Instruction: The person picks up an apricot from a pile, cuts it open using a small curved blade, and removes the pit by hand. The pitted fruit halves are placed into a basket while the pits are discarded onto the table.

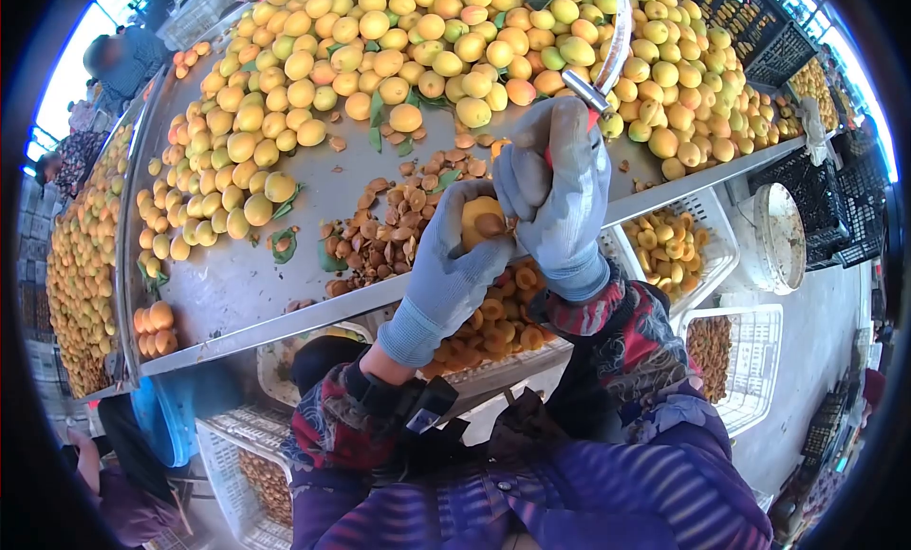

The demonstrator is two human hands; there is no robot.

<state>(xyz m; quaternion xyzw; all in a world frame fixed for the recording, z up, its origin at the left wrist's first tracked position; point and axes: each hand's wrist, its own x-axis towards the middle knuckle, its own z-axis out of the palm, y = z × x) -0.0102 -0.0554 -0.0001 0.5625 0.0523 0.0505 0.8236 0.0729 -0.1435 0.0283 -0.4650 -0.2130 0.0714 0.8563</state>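
My left hand (438, 277), in a grey-blue glove, grips an apricot (477, 216) whose brown pit shows at its cut side. Close against it, my gloved right hand (562, 191) is closed around the red handle of a curved knife (619, 45), its blade pointing up and away from the fruit. The right fingertips are near the apricot; whether they touch the pit is hard to make out. Behind the left hand, loose pits (391, 225) lie heaped on the metal table (223, 298). Below both hands, apricot halves (489, 330) fill a container.
Whole apricots (418, 37) are piled across the table's far side. A crate of apricot halves (669, 251), a white bucket (773, 237) and a white basket of pits (745, 360) stand at the right. A blue bin (166, 417) is at left. Other people (128, 66) are at the far left.
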